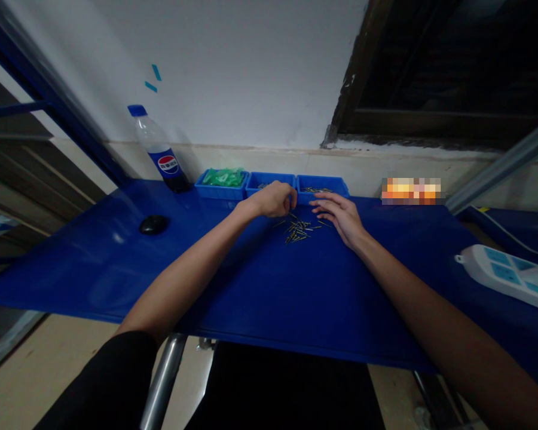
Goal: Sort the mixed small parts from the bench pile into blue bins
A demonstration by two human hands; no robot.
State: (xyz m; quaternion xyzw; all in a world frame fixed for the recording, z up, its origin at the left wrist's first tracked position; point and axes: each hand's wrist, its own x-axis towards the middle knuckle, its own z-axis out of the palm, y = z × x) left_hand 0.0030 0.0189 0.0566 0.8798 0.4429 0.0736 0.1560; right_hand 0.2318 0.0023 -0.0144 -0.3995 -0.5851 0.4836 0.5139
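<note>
Over the pile of thin metal pins (298,228), my left hand (275,199) is closed, fingertips pinched downward. A thin pin seems to stick out below those fingertips, partly hidden by them. To the right of the pile, my right hand (341,217) has its fingers stretched and apart, with nothing seen in it. Just behind the hands stand the middle blue bin (256,192), partly covered by my left hand, and the right blue bin (342,186), with similar thin pieces inside. The pins look brass-coloured and dark, too small to make out finely.
The left blue bin (220,192) holds green plastic packets (224,177). A cola bottle (165,154) stands beside it, and a black computer mouse (153,224) lies on the blue table (269,286). At right is a white case with blue panels (504,269). A wall closes off the back.
</note>
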